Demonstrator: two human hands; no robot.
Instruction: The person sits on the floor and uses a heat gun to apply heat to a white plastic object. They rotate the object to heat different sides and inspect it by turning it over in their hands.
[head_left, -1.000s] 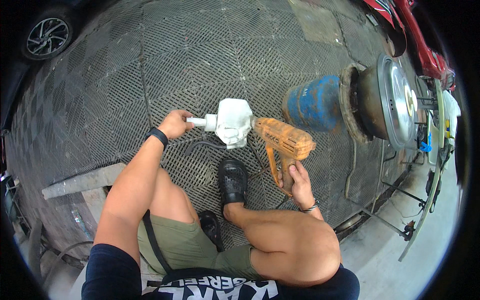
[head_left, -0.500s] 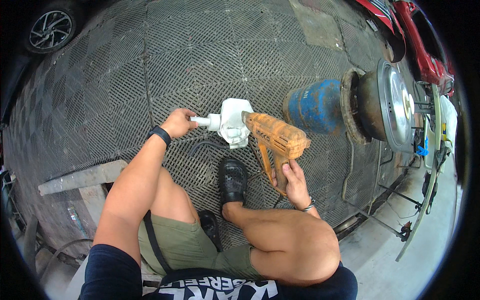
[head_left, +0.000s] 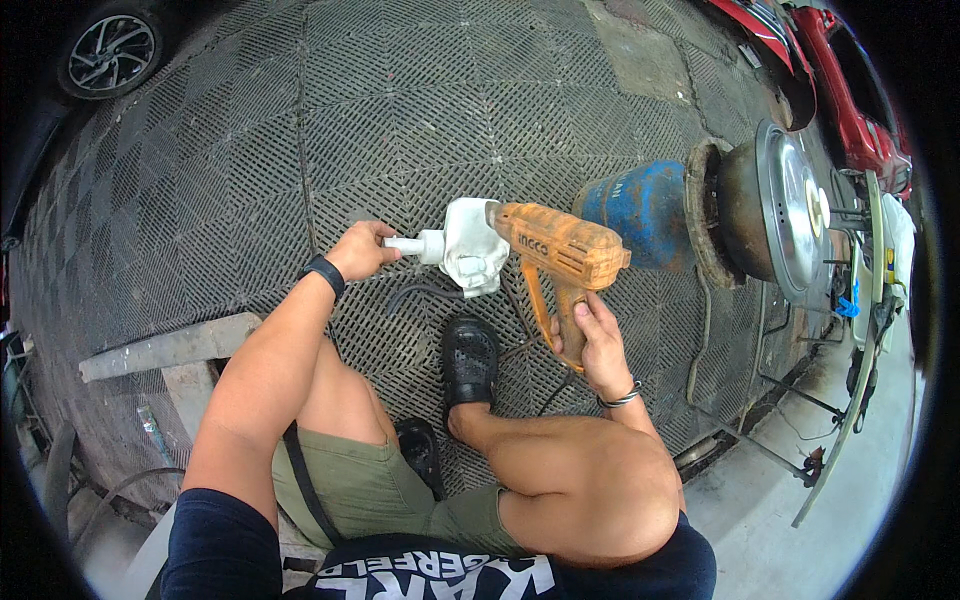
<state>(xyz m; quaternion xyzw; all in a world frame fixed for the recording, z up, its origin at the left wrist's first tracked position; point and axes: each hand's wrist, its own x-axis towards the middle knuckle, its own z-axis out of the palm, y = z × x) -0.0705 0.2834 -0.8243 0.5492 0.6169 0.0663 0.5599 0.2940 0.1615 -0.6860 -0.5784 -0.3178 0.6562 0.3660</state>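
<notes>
Grasping white part (head_left: pixel 474 240) w/ L fingers (head_left: pixel 386 256), heat gun (head_left: pixel 562 245) w/ R fingers (head_left: pixel 598 316) — gun partly hides blue cyl. (head_left: pixel 645 218) near pot (head_left: pixel 746 215).

orange heat gun (head_left: pixel 565 245) by white part (head_left: pixel 474 245)

Vehicle workshop, likely; slatted floor tiles (head_left: pixel 400 110); red car body (head_left: pixel 852 130); spoked wheel (head_left: pixel 110 52); gun-shaped orange power tool (head_left: pixel 568 242)

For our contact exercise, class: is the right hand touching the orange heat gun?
Touching: the head view shows the right hand gripping the orange heat gun by its handle.
</notes>
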